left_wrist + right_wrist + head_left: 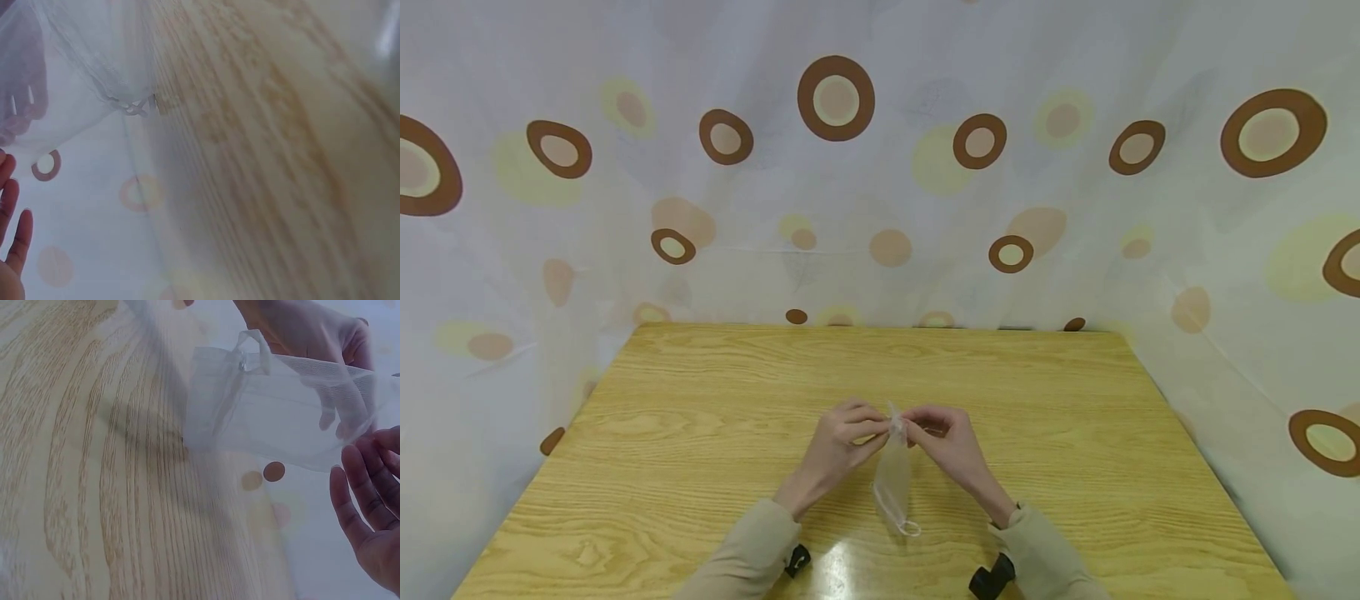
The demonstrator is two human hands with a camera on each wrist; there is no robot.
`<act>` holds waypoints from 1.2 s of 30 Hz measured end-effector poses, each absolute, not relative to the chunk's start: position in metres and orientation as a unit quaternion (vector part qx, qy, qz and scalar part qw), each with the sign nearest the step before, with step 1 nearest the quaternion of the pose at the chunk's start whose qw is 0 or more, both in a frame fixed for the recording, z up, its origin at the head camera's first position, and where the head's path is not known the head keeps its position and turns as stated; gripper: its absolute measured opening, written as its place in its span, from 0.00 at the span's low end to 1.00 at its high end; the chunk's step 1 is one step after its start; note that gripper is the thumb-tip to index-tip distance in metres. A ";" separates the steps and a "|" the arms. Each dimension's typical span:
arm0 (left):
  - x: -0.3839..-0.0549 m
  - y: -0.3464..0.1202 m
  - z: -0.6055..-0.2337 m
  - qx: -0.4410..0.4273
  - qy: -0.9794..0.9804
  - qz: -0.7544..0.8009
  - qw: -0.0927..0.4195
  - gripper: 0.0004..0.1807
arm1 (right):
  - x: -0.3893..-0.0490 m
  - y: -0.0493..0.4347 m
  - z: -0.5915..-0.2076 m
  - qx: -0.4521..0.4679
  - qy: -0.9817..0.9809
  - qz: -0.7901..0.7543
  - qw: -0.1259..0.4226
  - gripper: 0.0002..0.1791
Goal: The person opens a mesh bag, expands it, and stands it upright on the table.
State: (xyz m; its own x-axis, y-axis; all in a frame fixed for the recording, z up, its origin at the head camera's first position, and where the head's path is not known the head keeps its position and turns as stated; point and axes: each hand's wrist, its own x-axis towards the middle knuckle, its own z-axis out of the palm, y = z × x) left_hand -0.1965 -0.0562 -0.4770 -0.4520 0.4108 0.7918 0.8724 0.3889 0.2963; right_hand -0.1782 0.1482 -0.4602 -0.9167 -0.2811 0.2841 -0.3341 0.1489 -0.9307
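Observation:
A sheer white mesh pouch hangs over the table between my two hands, with a small cord loop at its lower end. My left hand pinches the gathered upper end from the left. From the right, my right hand pinches the same end, thumb and index finger together. In the right wrist view the pouch stretches sideways, and the left hand shows partly through the mesh. The left wrist view catches the pouch at the upper left; the exact fingertip contact is hidden there.
The wood-grain table spreads beneath both hands. A pale curtain with brown rings stands behind it and at both sides. Black straps or clips sit by the sleeves. Light glares on the table near the front edge.

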 end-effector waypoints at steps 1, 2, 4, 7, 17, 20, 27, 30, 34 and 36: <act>-0.197 -0.056 -0.477 -0.417 -0.772 -0.355 0.323 0.10 | -0.178 0.148 -0.460 0.202 -0.759 0.618 0.024 0.09; -0.197 -0.056 -0.477 -0.418 -0.773 -0.347 0.328 0.10 | -0.178 0.148 -0.460 0.202 -0.761 0.616 0.026 0.08; -0.197 -0.056 -0.477 -0.419 -0.775 -0.334 0.337 0.10 | -0.179 0.147 -0.461 0.200 -0.764 0.612 0.029 0.08; -0.196 -0.056 -0.477 -0.412 -0.778 -0.329 0.342 0.11 | -0.180 0.146 -0.462 0.201 -0.763 0.613 0.030 0.08; -0.194 -0.058 -0.476 -0.353 -0.804 -0.287 0.383 0.09 | -0.175 0.152 -0.463 0.270 -0.719 0.640 0.018 0.13; -0.193 -0.058 -0.473 -0.348 -0.808 -0.270 0.392 0.08 | -0.171 0.148 -0.459 0.250 -0.765 0.591 0.043 0.09; -0.194 -0.058 -0.473 -0.348 -0.809 -0.261 0.395 0.05 | -0.172 0.144 -0.456 0.197 -0.807 0.550 0.085 0.07; -0.195 -0.058 -0.473 -0.351 -0.809 -0.262 0.392 0.06 | -0.175 0.146 -0.457 0.187 -0.808 0.550 0.095 0.07; -0.196 -0.058 -0.474 -0.356 -0.808 -0.276 0.380 0.06 | -0.177 0.147 -0.458 0.194 -0.805 0.550 0.110 0.07; -0.196 -0.058 -0.475 -0.358 -0.805 -0.290 0.374 0.07 | -0.178 0.148 -0.459 0.205 -0.803 0.548 0.117 0.08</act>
State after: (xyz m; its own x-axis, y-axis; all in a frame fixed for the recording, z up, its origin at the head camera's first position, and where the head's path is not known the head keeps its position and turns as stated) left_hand -0.1962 -0.0576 -0.4747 -0.4642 0.3597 0.8094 0.7937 0.5746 0.1999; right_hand -0.1779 0.1480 -0.4586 -0.8889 -0.2000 0.4122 -0.4568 0.3166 -0.8313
